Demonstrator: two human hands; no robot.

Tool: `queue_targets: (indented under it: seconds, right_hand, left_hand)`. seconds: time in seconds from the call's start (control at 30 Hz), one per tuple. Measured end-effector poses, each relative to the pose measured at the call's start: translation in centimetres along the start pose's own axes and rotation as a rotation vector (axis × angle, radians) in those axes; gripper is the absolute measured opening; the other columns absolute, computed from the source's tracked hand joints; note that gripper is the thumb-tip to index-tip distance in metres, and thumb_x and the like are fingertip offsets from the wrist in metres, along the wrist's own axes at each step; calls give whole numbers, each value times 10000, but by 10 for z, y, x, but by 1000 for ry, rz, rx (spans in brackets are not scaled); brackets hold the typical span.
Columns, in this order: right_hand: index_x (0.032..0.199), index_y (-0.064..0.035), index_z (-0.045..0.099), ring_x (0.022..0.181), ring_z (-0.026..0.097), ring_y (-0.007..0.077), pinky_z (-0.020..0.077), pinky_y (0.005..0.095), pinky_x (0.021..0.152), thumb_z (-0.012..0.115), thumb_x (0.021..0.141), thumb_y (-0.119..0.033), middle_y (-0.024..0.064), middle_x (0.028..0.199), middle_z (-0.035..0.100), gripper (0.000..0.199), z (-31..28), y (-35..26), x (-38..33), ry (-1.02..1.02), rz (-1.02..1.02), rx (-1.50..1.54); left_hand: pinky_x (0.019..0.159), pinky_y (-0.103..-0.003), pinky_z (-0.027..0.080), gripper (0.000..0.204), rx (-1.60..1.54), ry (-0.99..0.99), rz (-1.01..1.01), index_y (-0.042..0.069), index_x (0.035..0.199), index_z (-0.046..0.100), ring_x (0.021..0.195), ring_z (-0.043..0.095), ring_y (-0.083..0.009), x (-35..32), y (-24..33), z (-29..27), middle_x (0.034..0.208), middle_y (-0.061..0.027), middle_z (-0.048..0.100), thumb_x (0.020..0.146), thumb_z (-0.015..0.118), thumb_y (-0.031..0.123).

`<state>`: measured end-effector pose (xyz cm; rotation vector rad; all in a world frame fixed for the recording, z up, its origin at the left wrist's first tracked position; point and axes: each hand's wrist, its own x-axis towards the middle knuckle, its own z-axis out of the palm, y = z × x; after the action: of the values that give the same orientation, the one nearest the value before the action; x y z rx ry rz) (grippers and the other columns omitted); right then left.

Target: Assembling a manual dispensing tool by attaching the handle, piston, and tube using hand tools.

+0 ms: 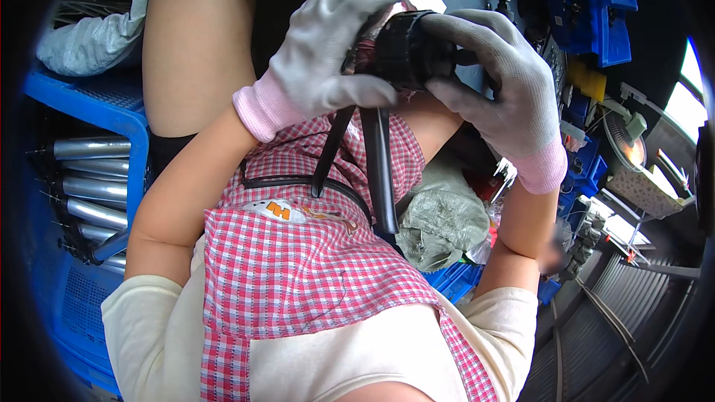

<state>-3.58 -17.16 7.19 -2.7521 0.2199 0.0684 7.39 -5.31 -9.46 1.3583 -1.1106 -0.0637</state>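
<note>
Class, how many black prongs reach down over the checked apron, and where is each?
2. The narrower prong is below the left hand; the wider prong is just right of it, reaching lower over the apron. More may be hidden behind that hand.

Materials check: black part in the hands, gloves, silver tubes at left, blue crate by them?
Black part: likely moulded plastic, dark with a slight sheen; coated metal possible.
Gloves: grey knit-looking fabric, maybe coated, with pink ribbed cuffs.
Silver tubes: probably polished metal, given the bright streaked reflections.
Blue crate: most likely plastic, smooth, with a perforated wall.
</note>
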Motion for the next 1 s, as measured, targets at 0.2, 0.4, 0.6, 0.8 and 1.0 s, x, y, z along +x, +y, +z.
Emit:
queue_targets:
  seconds: [0.2,0.4,0.6,0.8,1.0]
  right_hand:
    - [1099,-77,664,959,636,254,519,327,813,743,682,-45,108,1071,632,425,0,-1,-7,-2,119,24]
    - [1106,-67,667,896,661,230,527,298,796,738,683,-18,108,1084,642,431,2,-6,-4,51,96,-56]
    - [1096,-86,673,916,657,257,531,322,794,741,659,6,104,1089,648,452,1,-3,2,6,-31,-163]
    - [1108,-91,667,935,653,255,535,326,792,740,656,13,102,1093,648,469,-5,4,0,-8,-49,-152]
    - [1110,-42,649,955,661,229,509,301,853,717,693,-5,123,1075,660,424,-4,4,-5,35,174,51]
  left_hand:
    - [938,-330,449,319,-171,-187,-529,-8,1192,540,1063,574,-219,-43,-50,2,1147,-137,594,896,448,68]
    - [879,-314,487,346,-460,-446,-648,7,1179,580,954,633,-197,-45,-44,4,1052,-118,646,863,561,146]
    - [735,-268,506,241,-276,-423,-575,69,1085,653,782,641,-148,-40,-39,15,829,-77,661,867,605,159]
    - [647,-303,487,132,-241,-323,-383,37,982,631,669,589,-171,-48,-40,20,747,-91,603,903,558,113]
    - [614,-301,481,162,-181,-244,-228,19,1017,624,646,598,-164,-52,-39,17,735,-97,593,888,533,51]
